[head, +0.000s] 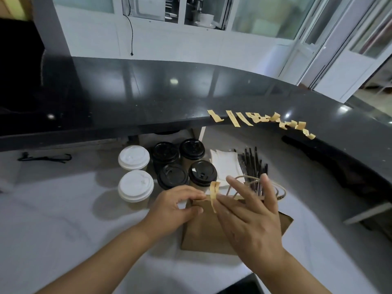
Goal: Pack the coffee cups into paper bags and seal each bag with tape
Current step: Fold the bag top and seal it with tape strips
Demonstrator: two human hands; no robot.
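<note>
A brown paper bag [203, 230] stands on the white counter [63, 230], its twine handles [280, 190] sticking out behind. My left hand [176, 206] pinches the bag's folded top edge. My right hand [248, 211] holds a tan tape strip [213, 195] over that edge between thumb and forefinger, the other fingers spread. Behind the bag stand two white-lidded cups [135, 183] and several black-lidded cups [186, 164]. More tape strips [261, 120] hang along the rim of the black upper counter [148, 98].
White napkins [226, 163] and a bundle of dark stir sticks [253, 161] lie behind the bag at right. A black cable [44, 158] lies on the counter at far left. The black counter overhangs the work surface at back and right.
</note>
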